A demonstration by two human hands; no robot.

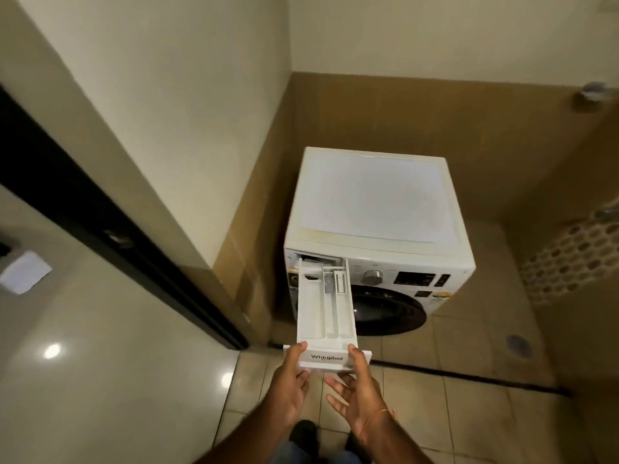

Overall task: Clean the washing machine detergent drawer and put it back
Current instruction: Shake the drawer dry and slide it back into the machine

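Note:
A white front-loading washing machine [375, 202] stands in the corner of a tiled room. Its white detergent drawer [318, 316] sticks far out of the slot at the machine's top left, with its compartments showing. Both hands hold the drawer's front panel, which bears a brand name. My left hand [289, 383] grips the panel's left end, thumb on top and fingers underneath. My right hand [358, 396] holds the right end, thumb on the panel's face and fingers spread below it.
A beige wall corner juts out at left beside a dark door frame [110, 236]. The floor [469, 413] is tiled, with a round drain [518, 344] at right. A tap [591, 92] is on the right wall. My feet show at the bottom edge.

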